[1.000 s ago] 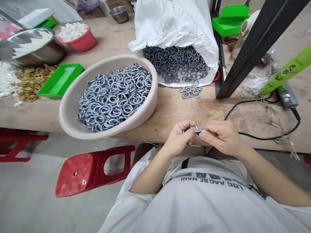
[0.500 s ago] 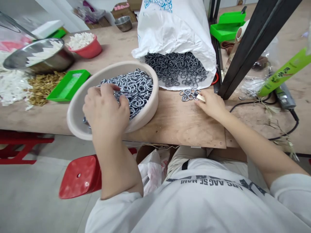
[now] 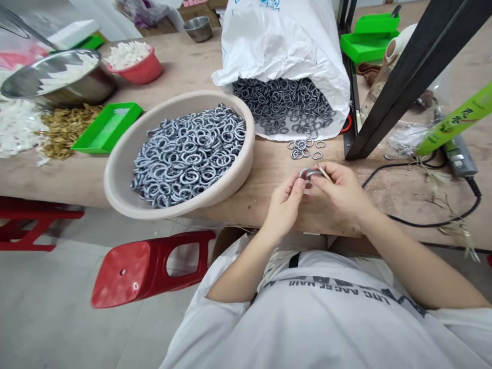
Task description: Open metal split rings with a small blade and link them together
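Bench [image 3: 292, 189] front edge: a grey metal ring [image 3: 307, 173] is held above it, between both hands. Ring seen near edge-on, long axis running left-right. Left hand [image 3: 285, 205] is curled, fingertips pinched on ring. Right hand [image 3: 342, 192] is closed on ring, a thin pale stick [image 3: 324, 172] also gripped.

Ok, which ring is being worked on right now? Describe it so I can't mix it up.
Start at the big beige basin heaped with grey rings, then go right along the table edge to the two hands. The ring is pinched between the left hand and right hand. It alone is lifted off the table; the loose rings lie flat beyond it.
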A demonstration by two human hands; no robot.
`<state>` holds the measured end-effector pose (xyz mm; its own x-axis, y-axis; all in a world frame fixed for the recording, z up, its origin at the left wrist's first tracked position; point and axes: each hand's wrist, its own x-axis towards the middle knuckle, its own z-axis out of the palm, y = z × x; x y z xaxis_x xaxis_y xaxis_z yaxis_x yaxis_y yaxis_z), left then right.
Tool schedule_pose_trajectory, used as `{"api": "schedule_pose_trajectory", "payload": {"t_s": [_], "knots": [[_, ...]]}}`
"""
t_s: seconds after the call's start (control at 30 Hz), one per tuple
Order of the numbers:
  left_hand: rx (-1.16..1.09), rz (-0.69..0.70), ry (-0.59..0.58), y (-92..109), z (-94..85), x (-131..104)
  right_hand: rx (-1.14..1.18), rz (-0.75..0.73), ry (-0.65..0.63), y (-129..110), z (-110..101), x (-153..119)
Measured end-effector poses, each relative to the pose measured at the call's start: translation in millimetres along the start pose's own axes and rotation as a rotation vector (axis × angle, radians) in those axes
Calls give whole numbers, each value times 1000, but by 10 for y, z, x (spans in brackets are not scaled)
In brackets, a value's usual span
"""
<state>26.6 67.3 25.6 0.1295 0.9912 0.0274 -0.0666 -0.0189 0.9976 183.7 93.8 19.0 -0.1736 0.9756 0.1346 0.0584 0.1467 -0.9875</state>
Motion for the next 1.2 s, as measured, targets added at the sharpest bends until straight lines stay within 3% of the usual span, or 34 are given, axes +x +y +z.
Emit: {"api": "schedule_pose_trajectory", "payload": {"t_s": [0.1, 0.23, 0.47, 0.63, 0.77, 1.03, 1.13, 1.2], "knots": [[-223, -97, 29, -130, 107, -17, 17, -18, 170, -23, 146, -263], [-238, -94, 74, -108, 75, -36, -37, -56, 293, 9, 165, -376], [-249, -204, -82, -28, -39, -67, -194, -199, 239, -27, -53, -291], [-446, -416, -184, -7, -97, -39, -201, -325, 144, -32, -126, -265], [-559, -467, -143, -24, -90, -3, -167, -341, 128, 31, -96, -287], [-587, -412, -77, -52, 4, -49, -67, -184, 212, 49, -13, -277], [-623, -422, -28, -24, -2, -60, -167, -180, 242, 1, -44, -301], [-642, -426, -7, -2, -8, -62, -312, -258, 174, -46, -51, -353]]}}
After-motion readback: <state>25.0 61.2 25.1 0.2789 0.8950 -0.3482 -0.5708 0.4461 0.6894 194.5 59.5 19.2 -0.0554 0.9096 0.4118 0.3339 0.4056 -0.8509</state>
